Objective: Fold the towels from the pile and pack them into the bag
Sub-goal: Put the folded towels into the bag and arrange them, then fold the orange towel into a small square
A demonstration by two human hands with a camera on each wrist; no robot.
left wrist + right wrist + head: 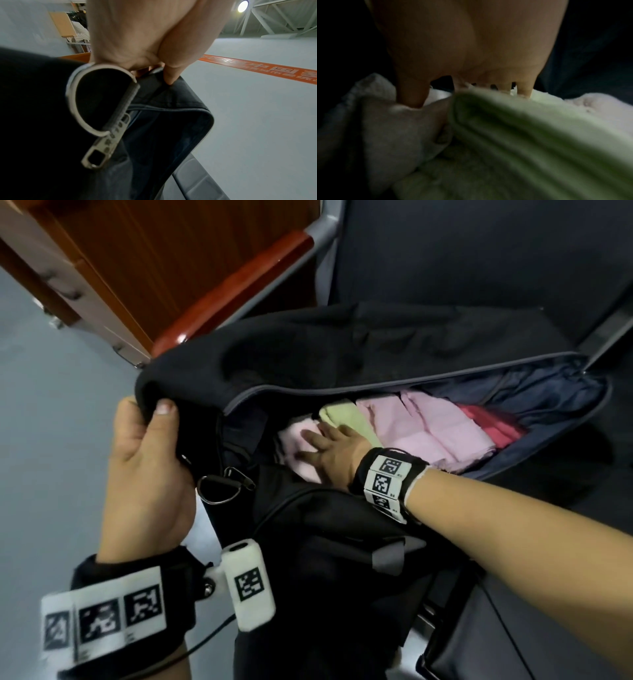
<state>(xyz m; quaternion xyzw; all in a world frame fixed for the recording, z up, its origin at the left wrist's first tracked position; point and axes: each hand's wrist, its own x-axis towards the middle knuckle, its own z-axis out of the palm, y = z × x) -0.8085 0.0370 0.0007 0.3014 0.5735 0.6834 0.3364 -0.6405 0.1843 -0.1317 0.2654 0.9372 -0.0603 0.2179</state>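
- Nearest to me in the head view: my left hand (147,460), wrist band with markers below it, fingers and thumb curled round the end edge of the black bag (342,354), pulling the opening wide.
- Left wrist view confirms the pinch on the bag fabric; D-ring (96,97) and zipper pull (102,148) hang just below the grip.
- Right hand (329,450) is inside the bag, fingers straight and spread, pressing flat on a pale pink towel (294,440) at the near end of the opening. Not gripping anything.
- Towels sit in a row in the bag: pale pink under my hand, then green towel (342,419), pink towel (428,429), red towel (489,422) at the far end.
- Bag rests on a dark chair seat (479,268); wooden armrest (239,292) just beyond it.
- Step, my read: seating the latest folded towel, well into the packing.
- Next move, my guess: withdraw the right hand without dragging the pale pink towel out of its fold, keep the left holding the mouth open, go back for another towel if any remain.
- Hidden: the pile is out of frame, so I can't tell how many are left. Bag depth and anything under the top layer not visible.
- Right wrist view is dark and blurred; only fingertips (412,97) sunk into pale and green cloth read clearly.
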